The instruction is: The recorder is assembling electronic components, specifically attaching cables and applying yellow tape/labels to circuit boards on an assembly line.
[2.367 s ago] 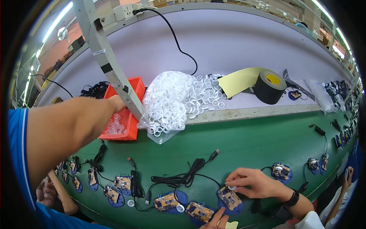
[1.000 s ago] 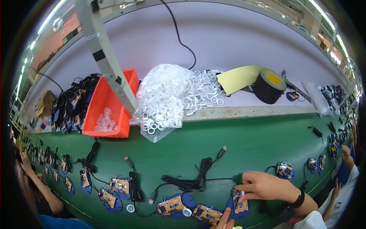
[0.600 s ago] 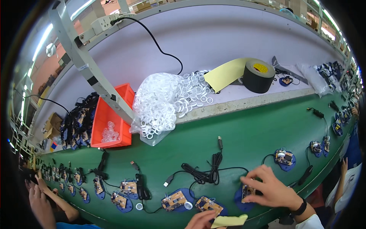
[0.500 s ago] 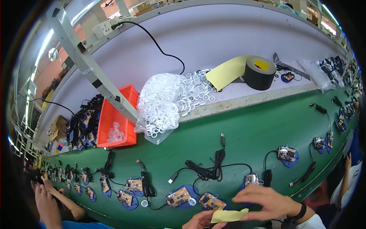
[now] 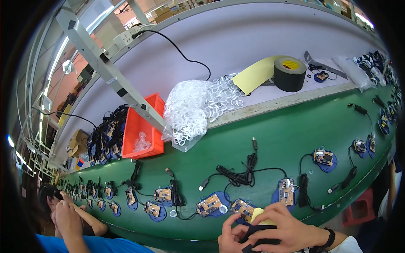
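Note:
My left hand [image 5: 233, 237] and my right hand [image 5: 283, 227] meet at the lower edge, fingers closed on a small piece of black tape [image 5: 270, 241]. Its pale yellow backing [image 5: 257, 213] sticks up by my right fingers. Whether the backing is partly peeled off I cannot tell. Just beyond my fingertips lies a brown circuit board [image 5: 243, 208] on a blue base, partly covered by the hands. Left of it sits another board [image 5: 208, 205] with a white ring [image 5: 222, 208] at its side. A third board [image 5: 286, 192] with a white wheel lies beyond my right hand.
More boards with bundled black cables [image 5: 240, 170] line the green belt [image 5: 202, 156]. On the ledge behind stand a red bin [image 5: 143, 126], a bag of white rings [image 5: 187, 109] and a black tape roll [image 5: 290, 80]. Another person's hands [image 5: 68, 219] are at far left.
My hands have drawn together, and my right fingers have closed in on the tape. Its black side now shows where mostly yellow did. The whole view has shifted slightly.

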### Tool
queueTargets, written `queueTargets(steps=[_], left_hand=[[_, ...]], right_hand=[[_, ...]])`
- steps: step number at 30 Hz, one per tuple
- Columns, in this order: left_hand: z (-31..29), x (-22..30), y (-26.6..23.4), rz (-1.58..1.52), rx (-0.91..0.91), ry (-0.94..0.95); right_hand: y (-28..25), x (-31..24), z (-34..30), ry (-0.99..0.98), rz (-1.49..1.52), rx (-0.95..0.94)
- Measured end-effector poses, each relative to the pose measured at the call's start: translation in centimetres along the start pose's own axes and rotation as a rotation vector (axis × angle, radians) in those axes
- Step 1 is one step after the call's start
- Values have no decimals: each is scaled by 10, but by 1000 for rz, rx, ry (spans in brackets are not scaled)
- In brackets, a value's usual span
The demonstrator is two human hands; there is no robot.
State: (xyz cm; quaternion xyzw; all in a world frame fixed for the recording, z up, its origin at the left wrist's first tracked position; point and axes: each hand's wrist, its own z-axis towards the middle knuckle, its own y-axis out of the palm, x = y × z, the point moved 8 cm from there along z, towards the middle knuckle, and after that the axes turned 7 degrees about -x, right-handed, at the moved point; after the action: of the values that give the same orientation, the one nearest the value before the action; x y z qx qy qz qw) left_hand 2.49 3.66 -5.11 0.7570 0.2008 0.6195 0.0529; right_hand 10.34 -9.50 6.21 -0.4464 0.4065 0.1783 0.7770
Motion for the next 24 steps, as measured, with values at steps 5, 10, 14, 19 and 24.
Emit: queueTargets(steps=[5,10,14,19,24], left_hand=[[5,-12,9,-1,-30,14],[10,-13,26,-9,-21,-21],[14,-4,32,234,-51,116],[12,26,82,687,-438,352],[14,4,121,1014,-584,561]], right_hand=[[7,4,-7,-8,60,-50],[10,12,-23,-56,159,-23],[-21,-13,-42,-114,303,39],[-96,39,-71,167,157,315],[-84,103,-55,294,15,137]])
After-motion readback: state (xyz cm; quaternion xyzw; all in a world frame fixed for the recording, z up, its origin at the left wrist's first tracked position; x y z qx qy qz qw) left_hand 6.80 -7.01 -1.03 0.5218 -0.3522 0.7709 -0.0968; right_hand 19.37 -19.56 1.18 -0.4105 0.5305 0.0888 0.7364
